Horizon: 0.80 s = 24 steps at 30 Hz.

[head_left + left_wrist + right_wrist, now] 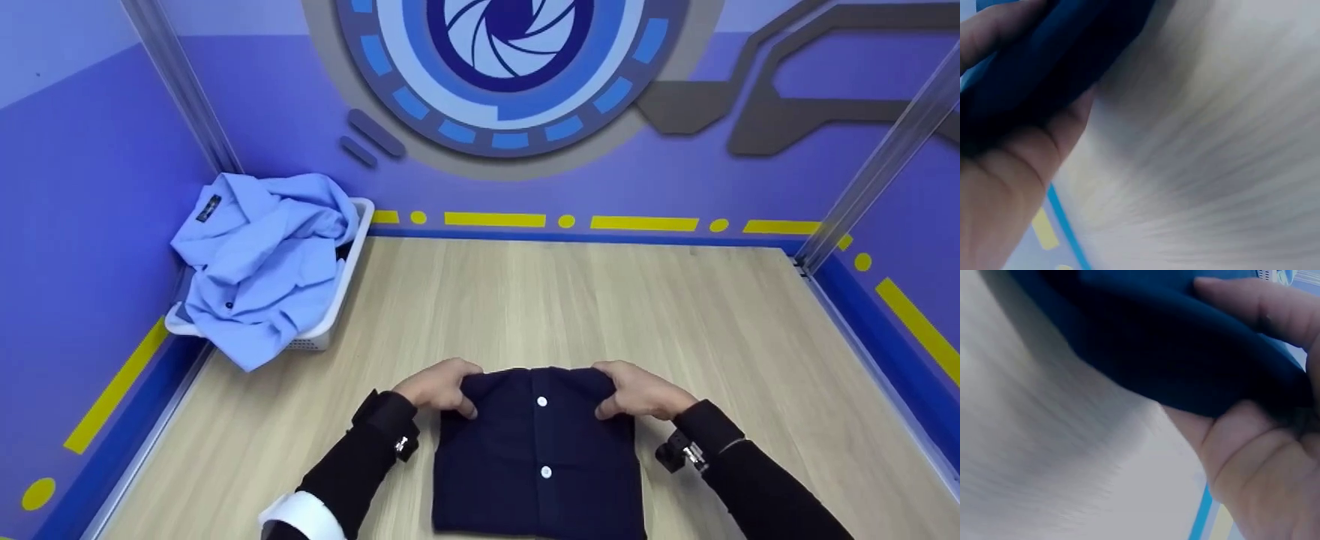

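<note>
A dark navy shirt [495, 465], folded into a neat rectangle with two white buttons showing down its front strip, is at the near middle of the table. My left hand [442, 386] grips its far left corner, thumb on top and fingers around the far edge. At the far right corner my right hand [637, 390] holds it the same way. Both wrist views show the navy cloth [1044, 67] pinched between thumb and fingers, with the pale table beyond the fold [1168, 354].
In the back left corner stands a white basket [352, 262] heaped with a light blue shirt [262, 255], a flap hanging over its front. Blue-purple walls [262, 97] enclose the wooden table [585, 300] at the back and both sides.
</note>
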Each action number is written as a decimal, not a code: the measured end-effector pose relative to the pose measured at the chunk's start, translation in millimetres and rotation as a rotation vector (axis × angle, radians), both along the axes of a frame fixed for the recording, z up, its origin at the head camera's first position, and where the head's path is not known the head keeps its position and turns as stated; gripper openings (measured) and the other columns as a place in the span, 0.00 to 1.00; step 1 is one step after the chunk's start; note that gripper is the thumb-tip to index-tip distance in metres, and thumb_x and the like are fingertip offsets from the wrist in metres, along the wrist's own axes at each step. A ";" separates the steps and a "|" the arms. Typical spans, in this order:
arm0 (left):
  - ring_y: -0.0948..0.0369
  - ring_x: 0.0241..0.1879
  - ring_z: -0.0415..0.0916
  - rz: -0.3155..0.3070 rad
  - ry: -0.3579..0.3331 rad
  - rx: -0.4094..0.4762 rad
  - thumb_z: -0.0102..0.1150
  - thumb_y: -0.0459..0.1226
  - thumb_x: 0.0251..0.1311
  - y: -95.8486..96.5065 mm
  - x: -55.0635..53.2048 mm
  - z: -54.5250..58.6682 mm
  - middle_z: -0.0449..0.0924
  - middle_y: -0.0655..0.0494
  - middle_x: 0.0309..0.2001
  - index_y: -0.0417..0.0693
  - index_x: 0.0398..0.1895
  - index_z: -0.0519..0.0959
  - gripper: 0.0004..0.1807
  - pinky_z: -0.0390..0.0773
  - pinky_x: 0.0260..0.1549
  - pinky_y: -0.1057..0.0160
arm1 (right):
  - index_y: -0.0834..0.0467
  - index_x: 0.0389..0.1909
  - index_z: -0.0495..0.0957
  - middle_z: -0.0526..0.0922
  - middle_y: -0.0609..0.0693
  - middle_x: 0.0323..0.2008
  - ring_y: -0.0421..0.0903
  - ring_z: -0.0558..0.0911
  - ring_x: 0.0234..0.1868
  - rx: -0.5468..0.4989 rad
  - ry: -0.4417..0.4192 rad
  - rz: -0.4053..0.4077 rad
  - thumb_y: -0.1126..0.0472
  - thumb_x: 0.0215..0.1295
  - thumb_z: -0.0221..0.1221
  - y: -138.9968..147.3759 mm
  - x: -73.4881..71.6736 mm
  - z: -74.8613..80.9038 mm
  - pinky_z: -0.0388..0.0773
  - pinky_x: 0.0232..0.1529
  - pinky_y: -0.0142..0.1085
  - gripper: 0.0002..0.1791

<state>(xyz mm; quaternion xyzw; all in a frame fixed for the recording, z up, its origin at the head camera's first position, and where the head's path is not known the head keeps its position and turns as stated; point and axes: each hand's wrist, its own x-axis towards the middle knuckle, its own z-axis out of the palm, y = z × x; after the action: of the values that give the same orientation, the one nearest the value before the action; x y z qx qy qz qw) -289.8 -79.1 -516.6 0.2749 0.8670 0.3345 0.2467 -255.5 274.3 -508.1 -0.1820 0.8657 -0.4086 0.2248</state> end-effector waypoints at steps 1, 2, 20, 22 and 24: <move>0.64 0.34 0.72 0.000 -0.017 0.026 0.76 0.28 0.45 -2.5 -0.7 -0.9 0.75 0.65 0.32 0.47 0.34 0.81 0.15 0.75 0.41 0.61 | 0.64 0.56 0.79 0.84 0.52 0.47 0.48 0.81 0.48 -0.011 0.001 0.002 0.71 0.47 0.72 0.8 0.1 0.2 0.77 0.54 0.44 0.30; 0.64 0.34 0.72 0.004 -0.034 0.046 0.76 0.27 0.45 -4.8 -1.4 -1.6 0.75 0.65 0.32 0.47 0.34 0.81 0.15 0.74 0.41 0.62 | 0.64 0.56 0.79 0.85 0.52 0.47 0.48 0.82 0.48 -0.022 0.000 0.005 0.71 0.48 0.72 1.5 0.0 0.5 0.78 0.53 0.43 0.29; 0.60 0.33 0.70 0.059 0.147 0.165 0.68 0.24 0.51 -6.2 -19.3 50.0 0.72 0.60 0.32 0.45 0.39 0.78 0.14 0.73 0.38 0.60 | 0.66 0.54 0.81 0.86 0.55 0.45 0.47 0.83 0.46 -0.112 0.255 -0.228 0.69 0.55 0.71 5.0 -19.4 30.7 0.79 0.48 0.35 0.23; 0.59 0.34 0.71 0.083 0.207 0.150 0.68 0.25 0.53 -4.8 -21.0 62.9 0.74 0.59 0.33 0.45 0.42 0.79 0.15 0.75 0.39 0.59 | 0.65 0.48 0.82 0.85 0.53 0.40 0.45 0.81 0.40 -0.131 0.323 -0.277 0.69 0.55 0.71 3.0 -21.0 36.4 0.78 0.44 0.33 0.19; 0.57 0.35 0.72 0.107 0.278 0.127 0.68 0.25 0.54 -3.1 -22.7 74.3 0.76 0.56 0.35 0.45 0.44 0.79 0.15 0.75 0.40 0.57 | 0.63 0.46 0.83 0.85 0.52 0.37 0.43 0.80 0.37 -0.138 0.394 -0.330 0.70 0.55 0.71 0.6 -21.4 42.4 0.77 0.41 0.31 0.17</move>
<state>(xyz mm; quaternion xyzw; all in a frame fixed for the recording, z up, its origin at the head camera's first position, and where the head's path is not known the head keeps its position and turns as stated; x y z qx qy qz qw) -312.5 -82.2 -442.3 0.2869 0.8833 0.3601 0.0885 -276.8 275.0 -465.7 -0.1293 0.8807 -0.4546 -0.0304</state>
